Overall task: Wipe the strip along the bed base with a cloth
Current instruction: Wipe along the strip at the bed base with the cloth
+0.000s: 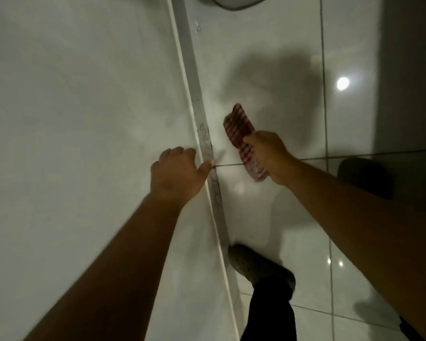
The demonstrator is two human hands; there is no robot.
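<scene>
— From the head view, where does the wiping stand?

— Barely under way, I'd judge. The strip [199,112] runs along the edge of the bed base [84,107], from the top of the view down toward the person's foot [251,264], and it shows dark smudges and scribble-like marks near the left hand and just below it.

— And the cloth?

— The red-and-white checked cloth [241,134] is in the right hand [268,156], fingers closed round its lower part, the upper end sticking out free. It sits over the tiled floor [293,33], just beside the strip but apart from it, as far as I can tell.

— The other hand?

— The left hand [177,171] rests on the bed base at its edge, fingers loosely curled together, thumb stretched onto the strip, gripping nothing.

— So what's left?

— Seemingly the whole marked stretch; the motion blur hides any cleaned section.
</scene>
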